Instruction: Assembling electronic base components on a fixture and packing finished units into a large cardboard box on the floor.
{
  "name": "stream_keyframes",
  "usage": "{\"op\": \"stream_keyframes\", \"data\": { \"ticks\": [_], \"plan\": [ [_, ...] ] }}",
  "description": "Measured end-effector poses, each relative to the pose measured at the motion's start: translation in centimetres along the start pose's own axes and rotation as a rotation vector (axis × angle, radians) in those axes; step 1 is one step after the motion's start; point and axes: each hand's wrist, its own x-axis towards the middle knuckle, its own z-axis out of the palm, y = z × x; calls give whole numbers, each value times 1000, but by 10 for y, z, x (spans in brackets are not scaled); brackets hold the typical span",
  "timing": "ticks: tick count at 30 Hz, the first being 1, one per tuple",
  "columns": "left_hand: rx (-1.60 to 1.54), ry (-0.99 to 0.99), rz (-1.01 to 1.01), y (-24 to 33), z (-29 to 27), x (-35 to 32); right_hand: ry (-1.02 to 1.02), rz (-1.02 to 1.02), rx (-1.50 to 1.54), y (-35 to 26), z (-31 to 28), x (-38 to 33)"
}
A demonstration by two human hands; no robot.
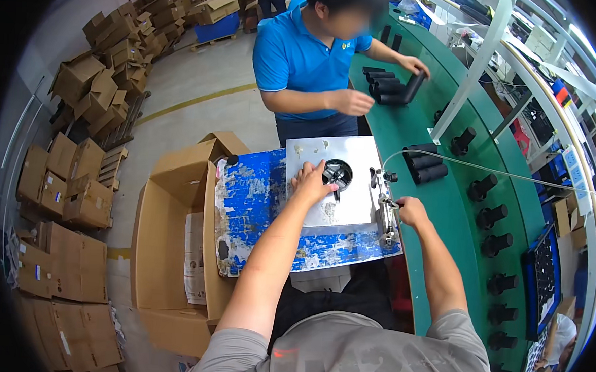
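Note:
My left hand [309, 184] lies over a silvery metal plate [350, 216], its thumb and fingertips on the left rim of a black round plastic part [340, 169]. This part has spokes inside its ring and a short stub toward me. At the plate's right edge stands a metal clamp-like fixture [387, 217] with a rod and a bracket. My right hand [412, 211] is closed round the small handle on the fixture's right side. The handle itself is mostly hidden by my fingers.
The plate rests on a worn blue board [250, 193]. An open cardboard box [173, 247] stands at left. On the green conveyor [453, 255] at right are several black fittings [492, 216] and black tubes [428, 167]. Across from me a co-worker in blue [294, 58] handles a black tube.

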Motion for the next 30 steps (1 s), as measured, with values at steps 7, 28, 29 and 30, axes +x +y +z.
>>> {"op": "stream_keyframes", "data": {
  "ticks": [7, 28, 29, 30],
  "plan": [
    [-26, 274, 204, -6, 12, -8, 477, -200, 227, -77, -53, 30],
    [281, 344, 709, -24, 21, -1, 127, -256, -270, -206, 10, 99],
    [303, 217, 622, -26, 18, -7, 25, -268, -280, -202, 4, 99],
    [79, 333, 625, -33, 15, -21, -60, -258, -290, -200, -7, 102]
  ]
}}
